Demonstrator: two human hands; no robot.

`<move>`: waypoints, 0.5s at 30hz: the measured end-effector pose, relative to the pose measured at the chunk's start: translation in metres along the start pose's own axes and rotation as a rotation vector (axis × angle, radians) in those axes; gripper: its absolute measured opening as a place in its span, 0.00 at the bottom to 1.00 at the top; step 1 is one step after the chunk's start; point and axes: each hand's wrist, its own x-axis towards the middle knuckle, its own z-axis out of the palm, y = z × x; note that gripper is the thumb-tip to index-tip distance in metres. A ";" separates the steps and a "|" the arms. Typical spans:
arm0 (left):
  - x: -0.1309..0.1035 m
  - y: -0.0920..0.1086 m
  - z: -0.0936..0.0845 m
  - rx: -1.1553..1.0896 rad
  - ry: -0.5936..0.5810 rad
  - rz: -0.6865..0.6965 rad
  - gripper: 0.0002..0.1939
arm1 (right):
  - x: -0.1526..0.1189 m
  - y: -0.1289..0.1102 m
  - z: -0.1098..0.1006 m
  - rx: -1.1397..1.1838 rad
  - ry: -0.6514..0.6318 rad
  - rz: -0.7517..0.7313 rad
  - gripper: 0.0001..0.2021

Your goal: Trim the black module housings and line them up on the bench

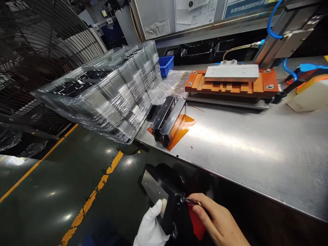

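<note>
A black plastic part [171, 205] with a smooth grey face is off the table's front edge, low in the view. Wrapped round its lower end is my left hand [151, 225], in a white glove, with the thumb on the grey face. My bare right hand [217, 218] pinches a thin dark tool [196, 202], whose tip touches the part's corner beside a small round boss. Two long black parts [169, 119] lie side by side on an orange sheet [182, 131] on the metal table [230, 143].
Stacked clear plastic trays [120, 99] stand at the table's left end, black parts in the top one. An orange fixture [230, 87] with a white block is at the back, near a blue bin [166, 65]. A large fan [46, 65] stands far left.
</note>
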 end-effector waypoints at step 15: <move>-0.012 -0.011 0.012 -0.240 -0.057 -0.116 0.13 | 0.021 0.000 0.021 -0.393 0.409 -0.330 0.24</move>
